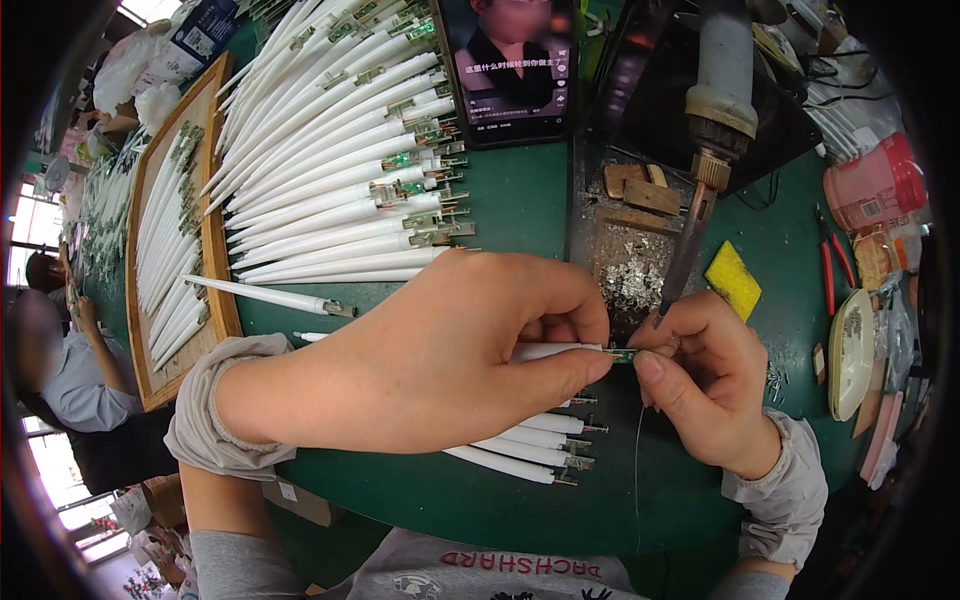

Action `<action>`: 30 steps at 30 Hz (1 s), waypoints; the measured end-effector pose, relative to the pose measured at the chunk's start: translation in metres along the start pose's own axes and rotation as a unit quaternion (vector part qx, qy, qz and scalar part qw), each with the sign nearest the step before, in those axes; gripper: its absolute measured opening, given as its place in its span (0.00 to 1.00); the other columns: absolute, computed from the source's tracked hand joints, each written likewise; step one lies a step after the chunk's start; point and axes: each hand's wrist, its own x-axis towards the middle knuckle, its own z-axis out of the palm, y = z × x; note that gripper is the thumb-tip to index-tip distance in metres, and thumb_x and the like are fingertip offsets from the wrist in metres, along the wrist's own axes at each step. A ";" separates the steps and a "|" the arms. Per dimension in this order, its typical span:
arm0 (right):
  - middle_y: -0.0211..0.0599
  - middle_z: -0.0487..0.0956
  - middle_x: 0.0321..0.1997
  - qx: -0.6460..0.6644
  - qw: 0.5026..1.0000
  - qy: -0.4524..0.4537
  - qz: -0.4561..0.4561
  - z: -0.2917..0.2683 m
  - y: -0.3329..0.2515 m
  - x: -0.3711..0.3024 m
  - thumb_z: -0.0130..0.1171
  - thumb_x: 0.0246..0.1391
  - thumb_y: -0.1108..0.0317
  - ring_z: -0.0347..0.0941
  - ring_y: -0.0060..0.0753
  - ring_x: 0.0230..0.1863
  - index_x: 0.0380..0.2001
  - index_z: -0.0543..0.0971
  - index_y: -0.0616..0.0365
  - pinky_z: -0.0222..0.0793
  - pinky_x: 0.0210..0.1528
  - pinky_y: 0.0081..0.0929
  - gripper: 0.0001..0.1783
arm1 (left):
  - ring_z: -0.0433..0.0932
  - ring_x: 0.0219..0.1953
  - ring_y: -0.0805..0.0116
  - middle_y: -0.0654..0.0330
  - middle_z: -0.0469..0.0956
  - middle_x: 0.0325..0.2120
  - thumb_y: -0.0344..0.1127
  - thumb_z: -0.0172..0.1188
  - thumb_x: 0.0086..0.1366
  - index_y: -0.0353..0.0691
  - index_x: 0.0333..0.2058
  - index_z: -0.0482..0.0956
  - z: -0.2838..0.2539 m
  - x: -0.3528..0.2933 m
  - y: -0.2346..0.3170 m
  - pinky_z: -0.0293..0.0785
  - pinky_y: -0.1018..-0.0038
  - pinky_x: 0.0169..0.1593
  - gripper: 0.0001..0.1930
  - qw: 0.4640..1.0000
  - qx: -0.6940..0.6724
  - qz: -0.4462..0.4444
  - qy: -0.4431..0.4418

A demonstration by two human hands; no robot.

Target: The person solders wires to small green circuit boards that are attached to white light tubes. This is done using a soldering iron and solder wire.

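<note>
My left hand grips a white tapered tube with a small green circuit board at its end. My right hand pinches that board end and a thin solder wire that hangs down from it. The tip of a fixed soldering iron points down at the board, just above my right fingers. Under my left hand lie several more white tubes with metal ends on the green table.
A large fan of white tubes covers the table's upper left beside a wooden tray of more. A phone stands at the back. A solder-splashed block, yellow sponge, red pliers and pink cup lie right. A person sits far left.
</note>
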 end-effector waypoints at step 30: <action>0.29 0.72 0.22 0.229 0.967 0.050 0.101 0.004 -0.011 0.004 0.52 0.56 0.75 0.64 0.12 0.21 0.39 0.64 0.65 0.55 0.21 0.10 0.10 | 0.70 0.30 0.82 0.65 0.74 0.25 0.25 0.62 0.57 0.33 0.31 0.76 0.010 0.004 -0.005 0.66 0.84 0.31 0.04 0.996 -0.056 0.031 0.058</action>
